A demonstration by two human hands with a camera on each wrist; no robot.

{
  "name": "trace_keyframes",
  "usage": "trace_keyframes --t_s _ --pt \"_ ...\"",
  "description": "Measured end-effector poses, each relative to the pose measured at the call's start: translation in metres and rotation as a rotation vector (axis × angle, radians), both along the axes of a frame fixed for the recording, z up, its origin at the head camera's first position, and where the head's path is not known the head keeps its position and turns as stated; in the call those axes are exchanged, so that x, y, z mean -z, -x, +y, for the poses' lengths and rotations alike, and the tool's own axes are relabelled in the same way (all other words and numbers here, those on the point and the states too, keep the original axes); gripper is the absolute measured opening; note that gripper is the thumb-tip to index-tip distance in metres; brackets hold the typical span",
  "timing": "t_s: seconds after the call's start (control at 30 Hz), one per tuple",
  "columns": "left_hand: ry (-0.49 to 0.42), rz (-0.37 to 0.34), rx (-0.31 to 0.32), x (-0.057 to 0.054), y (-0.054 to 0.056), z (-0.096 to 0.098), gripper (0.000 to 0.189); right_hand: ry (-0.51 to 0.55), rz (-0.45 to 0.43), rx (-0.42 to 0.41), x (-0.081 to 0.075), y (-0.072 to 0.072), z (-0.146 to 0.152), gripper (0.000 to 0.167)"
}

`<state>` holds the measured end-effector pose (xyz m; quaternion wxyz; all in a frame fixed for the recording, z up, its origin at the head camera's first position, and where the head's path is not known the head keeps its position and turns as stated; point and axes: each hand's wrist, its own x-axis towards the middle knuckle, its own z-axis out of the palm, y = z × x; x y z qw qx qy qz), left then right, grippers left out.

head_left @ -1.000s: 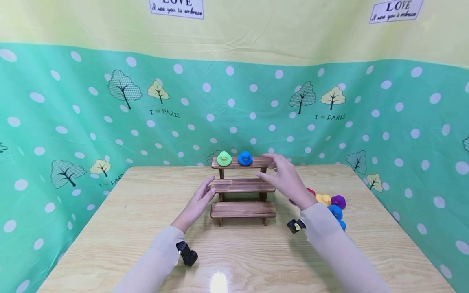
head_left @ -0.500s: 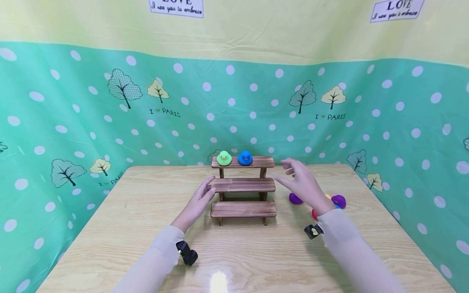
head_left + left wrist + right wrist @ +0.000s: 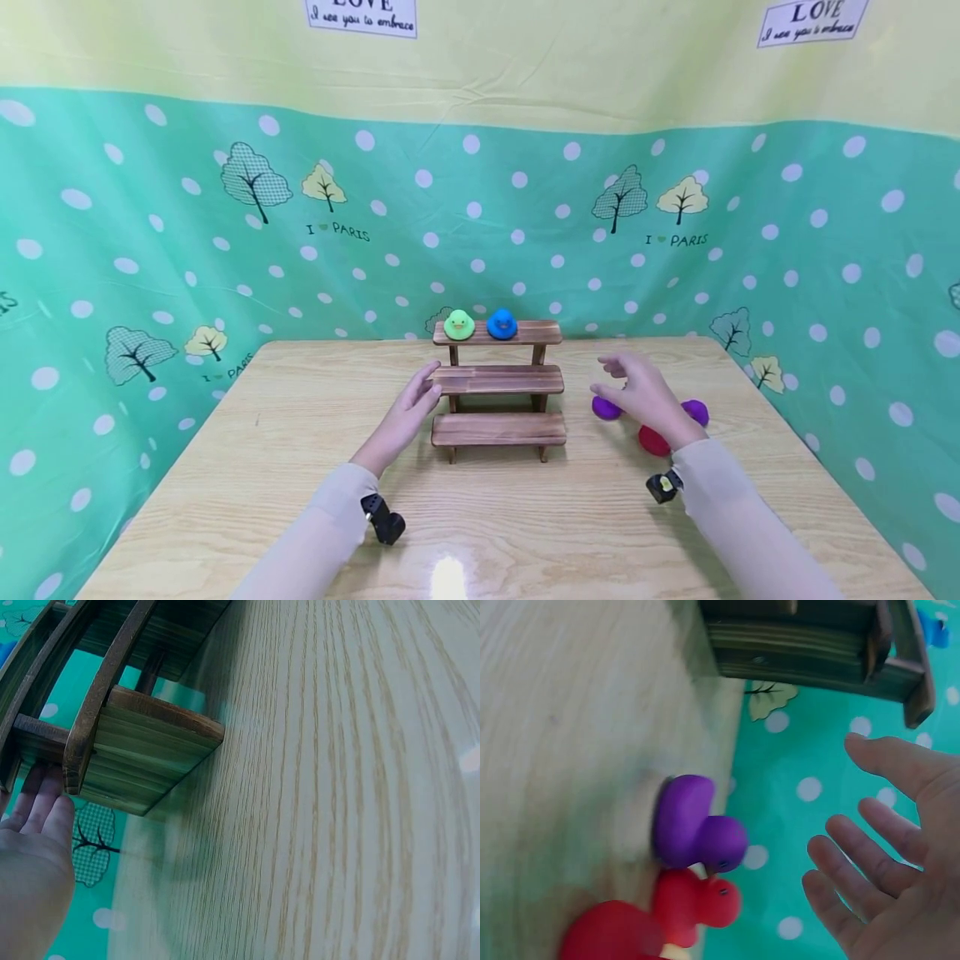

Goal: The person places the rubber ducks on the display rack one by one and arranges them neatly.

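A three-tier wooden step stand (image 3: 498, 427) stands on the table. On its top tier sit a light green rubber duck (image 3: 458, 326) and a blue rubber duck (image 3: 502, 325), side by side. My left hand (image 3: 402, 415) is at the left end of the middle tier, its fingertips right at the wood with the fingers fairly straight. To the right of the stand, my right hand (image 3: 645, 400) hovers with spread fingers, nothing in it. A purple rubber duck (image 3: 682, 821) lies nearest below it. Beside that one are a red duck (image 3: 679, 907) and another red shape (image 3: 615, 934).
Behind my right wrist, the head view shows another purple duck (image 3: 696, 412); the forearm hides other ducks. A green polka-dot cloth (image 3: 480, 217) hangs behind the wooden table (image 3: 315, 442) and along its sides.
My right hand has drawn away from the top tier's right end, moving right and down over the ducks. The left hand and the two ducks on the stand have stayed put.
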<state>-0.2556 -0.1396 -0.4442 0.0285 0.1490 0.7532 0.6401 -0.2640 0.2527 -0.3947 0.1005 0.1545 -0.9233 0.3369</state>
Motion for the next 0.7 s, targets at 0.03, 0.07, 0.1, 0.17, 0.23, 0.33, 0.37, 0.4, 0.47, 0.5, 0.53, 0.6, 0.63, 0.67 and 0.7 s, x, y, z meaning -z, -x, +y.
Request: trace_keyframes --t_s 0.03,0.07,0.1,0.17,0.23,0.33,0.37,0.4,0.47,0.5,0.53,0.6,0.63,0.67,0.7 --pt "-0.001 0.000 -0.001 0.000 0.000 0.000 0.055 -0.003 -0.010 -0.002 0.002 0.000 0.002 0.051" --pt "0.000 0.000 -0.002 0.001 0.000 0.000 0.056 -0.009 -0.020 -0.002 0.005 0.000 0.003 0.051" --pt "-0.002 0.001 -0.001 0.001 0.000 0.000 0.056 -0.016 -0.029 -0.003 0.007 0.000 0.004 0.051" --pt "-0.006 0.001 0.001 0.001 0.000 0.000 0.056 -0.025 -0.049 -0.008 0.012 0.001 0.006 0.050" --pt "-0.006 -0.001 -0.002 0.001 0.001 0.000 0.056 -0.033 -0.070 -0.012 0.016 0.003 0.007 0.050" --pt "-0.007 -0.001 -0.003 0.001 0.001 0.001 0.056 -0.036 -0.105 -0.016 0.022 0.006 0.010 0.049" --pt "-0.009 -0.003 -0.004 0.001 0.001 0.001 0.055 -0.036 -0.116 -0.016 0.023 0.007 0.010 0.049" --pt "-0.011 -0.004 -0.003 0.001 0.001 0.001 0.055 -0.037 -0.126 -0.015 0.025 0.008 0.011 0.049" --pt "-0.017 0.001 0.004 0.001 0.001 0.001 0.055 -0.047 -0.145 -0.014 0.028 0.010 0.012 0.048" --pt "-0.018 0.003 0.006 0.001 0.001 0.001 0.055 -0.050 -0.151 -0.013 0.030 0.011 0.013 0.047" --pt "-0.020 0.004 0.007 0.001 0.001 0.002 0.055 -0.053 -0.155 -0.010 0.031 0.012 0.013 0.046" --pt "-0.023 0.005 0.008 0.001 0.001 0.002 0.055 -0.064 -0.158 -0.009 0.033 0.013 0.014 0.046" --pt "-0.023 0.007 0.008 0.001 0.001 0.002 0.055 -0.066 -0.158 -0.010 0.034 0.013 0.014 0.046" --pt "-0.025 0.004 0.007 0.001 0.001 0.002 0.055 -0.067 -0.157 -0.011 0.035 0.014 0.014 0.046" --pt "-0.026 0.002 0.007 0.001 0.001 0.001 0.056 -0.072 -0.156 -0.013 0.036 0.014 0.015 0.047"
